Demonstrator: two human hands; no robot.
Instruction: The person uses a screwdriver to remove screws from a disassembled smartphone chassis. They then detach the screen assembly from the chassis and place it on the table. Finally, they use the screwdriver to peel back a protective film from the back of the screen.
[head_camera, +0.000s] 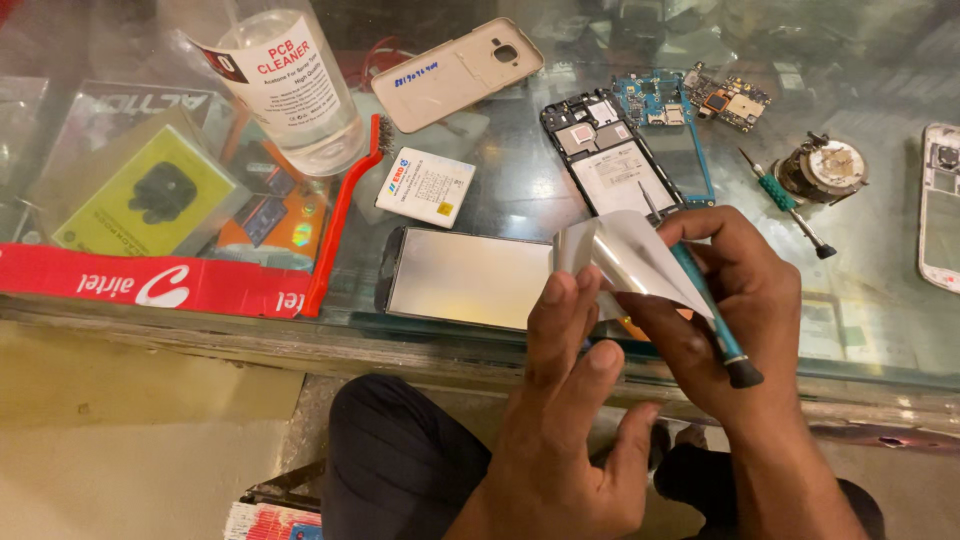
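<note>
A phone display panel (460, 277) lies face down on the glass counter (880, 300), its silvery back up. A thin reflective sheet (625, 255) is peeled up from its right end and curls in the air. My left hand (560, 400) has its fingertips pressed against the lower edge of that sheet. My right hand (730, 320) pinches the sheet from the right and also grips a teal-handled screwdriver (705, 300), tip pointing up-left.
On the counter lie a phone frame (605, 150), a blue circuit board (660, 100), a beige back cover (455, 72), a white battery (425, 187), a red brush (345, 215), a clear cleaner bottle (290, 80), a second screwdriver (790, 205) and a round tool (825, 168).
</note>
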